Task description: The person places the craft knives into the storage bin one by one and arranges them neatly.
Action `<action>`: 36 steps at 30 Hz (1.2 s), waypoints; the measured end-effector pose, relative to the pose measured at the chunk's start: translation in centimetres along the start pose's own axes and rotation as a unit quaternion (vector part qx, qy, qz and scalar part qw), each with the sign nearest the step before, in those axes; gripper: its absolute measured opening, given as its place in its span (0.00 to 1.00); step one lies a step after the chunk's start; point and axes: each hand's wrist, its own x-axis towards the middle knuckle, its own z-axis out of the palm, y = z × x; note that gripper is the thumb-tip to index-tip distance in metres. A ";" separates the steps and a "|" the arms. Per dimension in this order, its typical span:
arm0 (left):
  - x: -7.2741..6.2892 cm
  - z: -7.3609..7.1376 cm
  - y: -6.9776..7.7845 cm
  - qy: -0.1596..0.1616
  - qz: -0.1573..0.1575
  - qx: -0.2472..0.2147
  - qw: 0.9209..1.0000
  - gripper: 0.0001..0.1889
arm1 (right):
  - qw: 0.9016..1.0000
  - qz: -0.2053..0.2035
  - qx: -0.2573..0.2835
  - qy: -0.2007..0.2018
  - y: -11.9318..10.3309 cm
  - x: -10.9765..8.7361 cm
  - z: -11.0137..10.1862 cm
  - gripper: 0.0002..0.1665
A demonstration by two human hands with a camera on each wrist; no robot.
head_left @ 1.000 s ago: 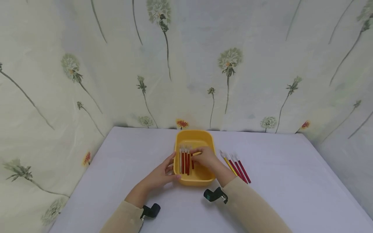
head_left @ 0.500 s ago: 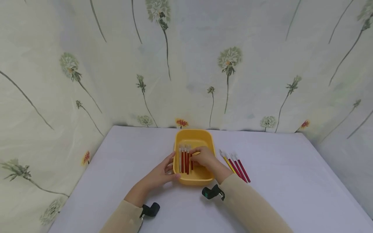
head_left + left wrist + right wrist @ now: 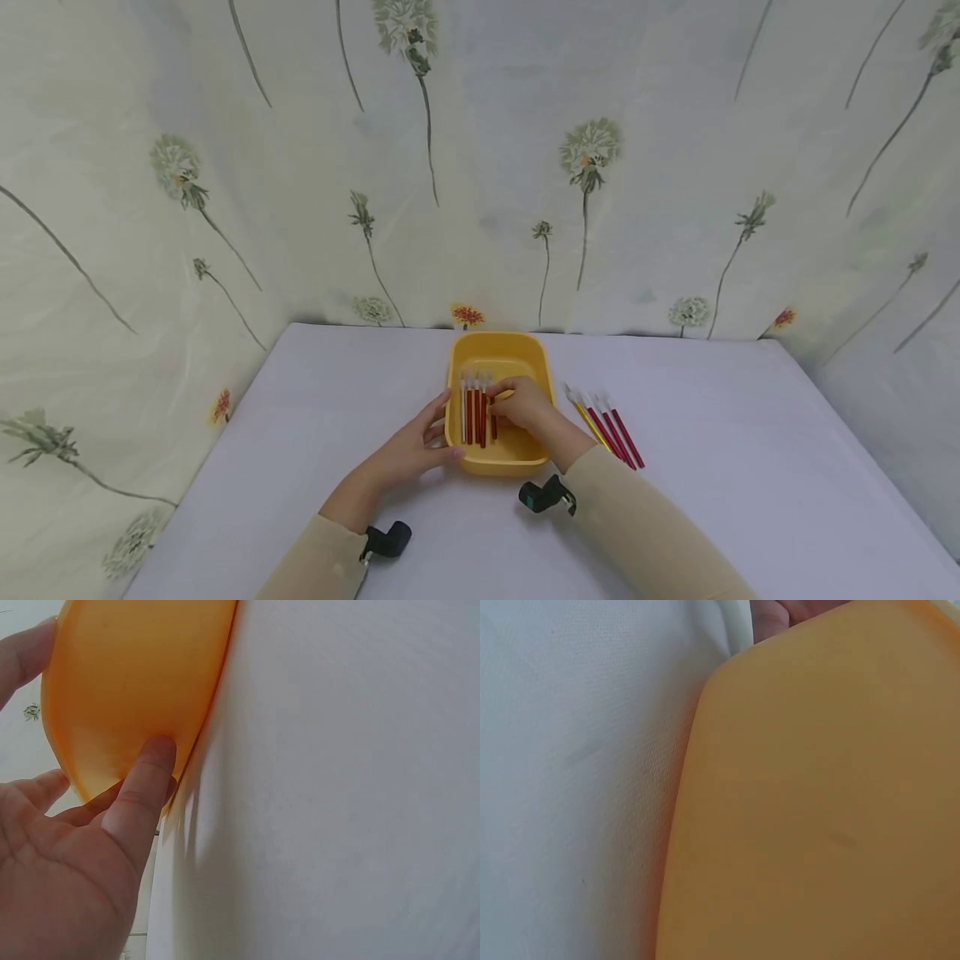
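Observation:
A yellow plastic tray (image 3: 510,468) stands on the white table, with several red-handled paintbrushes (image 3: 476,421) side by side in its left half, bristles pointing away from me. My left hand (image 3: 412,442) touches the tray's left side and near left corner. In the left wrist view, its fingers (image 3: 148,769) lie fairly straight against the outer wall. Reaching over the right side, my right hand (image 3: 525,406) pinches a red paintbrush (image 3: 494,427) just right of the row. The tray wall (image 3: 817,787) fills most of the right wrist view and hides that grip.
Right of the tray, several more paintbrushes (image 3: 621,437) lie slanted on the white table (image 3: 735,467), one with a yellow handle. A floral cloth (image 3: 495,167) hangs behind the table and along its sides. Black wrist cameras (image 3: 388,540) sit on both wrists.
The right forearm has shifted very slightly left, while its hand stays on the same paintbrush in the tray. The left hand keeps its place; the whole view has drifted slightly.

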 end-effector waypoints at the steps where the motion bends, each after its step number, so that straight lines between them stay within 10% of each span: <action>1: 0.0 0.0 0.0 -0.001 0.001 -0.002 1.000 0.53 | 1.000 0.001 0.000 0.000 0.0 0.0 0.0 0.15; 36: -0.1 -0.1 0.2 -0.003 0.002 -0.009 1.000 0.54 | 0.998 -0.056 -0.032 0.027 -0.8 -0.6 -1.2 0.12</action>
